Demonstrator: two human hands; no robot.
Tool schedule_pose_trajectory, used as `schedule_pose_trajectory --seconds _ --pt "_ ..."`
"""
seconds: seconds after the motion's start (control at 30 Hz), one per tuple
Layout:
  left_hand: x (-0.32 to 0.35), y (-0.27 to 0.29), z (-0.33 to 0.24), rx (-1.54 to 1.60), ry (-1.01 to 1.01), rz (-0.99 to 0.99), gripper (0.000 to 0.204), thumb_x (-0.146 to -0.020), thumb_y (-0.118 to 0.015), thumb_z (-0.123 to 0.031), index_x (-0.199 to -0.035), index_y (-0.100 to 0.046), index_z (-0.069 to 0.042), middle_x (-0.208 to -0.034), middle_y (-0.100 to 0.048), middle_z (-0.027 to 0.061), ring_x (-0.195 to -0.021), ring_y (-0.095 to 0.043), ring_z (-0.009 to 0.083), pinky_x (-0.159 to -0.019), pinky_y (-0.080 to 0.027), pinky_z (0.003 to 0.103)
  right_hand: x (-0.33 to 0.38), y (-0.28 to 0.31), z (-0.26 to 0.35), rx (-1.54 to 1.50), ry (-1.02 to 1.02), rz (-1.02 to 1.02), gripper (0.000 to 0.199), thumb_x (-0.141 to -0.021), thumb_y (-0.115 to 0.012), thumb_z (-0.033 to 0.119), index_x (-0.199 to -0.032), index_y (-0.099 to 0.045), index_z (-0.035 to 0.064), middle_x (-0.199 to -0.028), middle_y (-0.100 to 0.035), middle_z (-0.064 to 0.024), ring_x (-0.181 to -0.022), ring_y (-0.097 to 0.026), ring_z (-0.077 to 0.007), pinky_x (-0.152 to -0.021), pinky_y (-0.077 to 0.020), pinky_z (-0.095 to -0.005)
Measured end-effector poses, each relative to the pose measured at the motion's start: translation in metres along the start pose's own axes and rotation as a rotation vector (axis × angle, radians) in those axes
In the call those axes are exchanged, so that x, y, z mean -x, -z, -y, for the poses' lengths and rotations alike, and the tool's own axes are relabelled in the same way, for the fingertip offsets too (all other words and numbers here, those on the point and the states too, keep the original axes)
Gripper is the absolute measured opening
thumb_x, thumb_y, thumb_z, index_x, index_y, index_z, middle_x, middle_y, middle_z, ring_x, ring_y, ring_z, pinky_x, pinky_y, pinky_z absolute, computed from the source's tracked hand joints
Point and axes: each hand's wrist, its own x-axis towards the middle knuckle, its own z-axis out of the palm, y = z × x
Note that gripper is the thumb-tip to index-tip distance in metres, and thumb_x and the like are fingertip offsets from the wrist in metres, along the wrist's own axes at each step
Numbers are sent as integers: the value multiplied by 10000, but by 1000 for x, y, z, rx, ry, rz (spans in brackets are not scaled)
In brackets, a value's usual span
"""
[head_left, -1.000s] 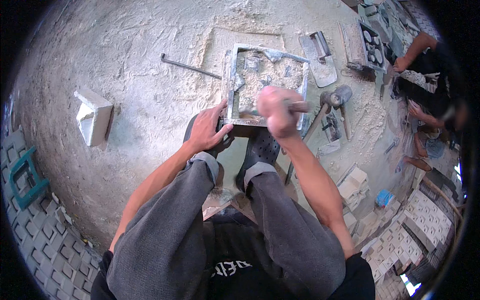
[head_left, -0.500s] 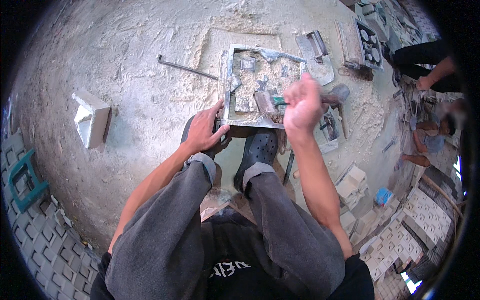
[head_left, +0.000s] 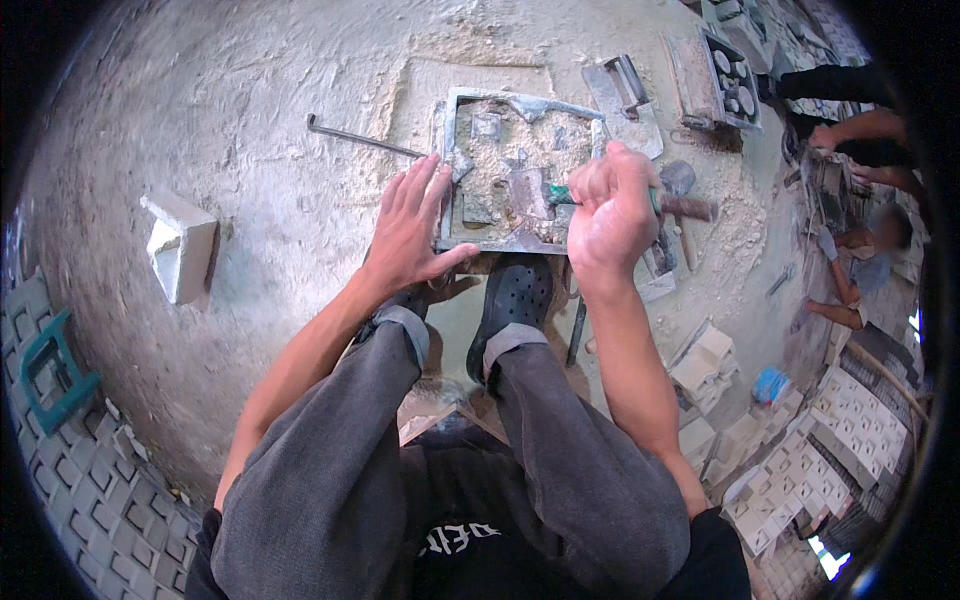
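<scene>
Scraper (head_left: 529, 193) over the dusty frame (head_left: 500, 244)

Our left hand (head_left: 409, 222) spreads its fingers at the frame's left edge; our right hand (head_left: 614, 217) grips the scraper's handle, blade over the rubble (head_left: 490, 160) inside. Farther off, a metal rod (head_left: 365, 138) lies leftward and a trowel (head_left: 643, 135) rightward.

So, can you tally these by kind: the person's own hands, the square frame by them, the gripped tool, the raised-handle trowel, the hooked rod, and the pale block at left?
Own hands, left hand and right hand: 2
Square frame: 1
Flat-bladed tool: 1
Raised-handle trowel: 1
Hooked rod: 1
Pale block: 1
Total: 7
</scene>
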Motion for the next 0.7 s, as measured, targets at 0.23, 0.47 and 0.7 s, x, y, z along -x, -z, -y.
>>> schedule_pose_trajectory --seconds 0.23,0.47,0.7 --pt "-10 -18 -15 -25 142 83 1226 -689 -669 -715 -1487 -141 52 -1547 -180 245 -1438 -182 393 -1159 -165 499 7 23 -60 342 -31 14 340 -879 -614 163 -583 -476 67 -548 -480 8 -525 -406 -66 -500 -317 -260" --pt "-13 -18 -16 25 197 113 1324 -618 -695 -748 -1481 -118 74 -1535 -188 271 -1423 -228 392 -1147 -207 490 -9 30 -34 636 -36 571 380 -870 -595 188 -563 -481 -6 -511 -397 27 -497 -363 -62 -464 -281 -290" --pt "-9 -19 -11 107 186 55 1347 -570 -746 -719 -1486 -134 57 -1505 -264 267 -1389 -301 385 -1111 -285 461 0 8 3 188 -11 297 391 -915 -465 119 -549 -331 100 -496 -272 30 -441 -246 -95 -446 -220 -298"
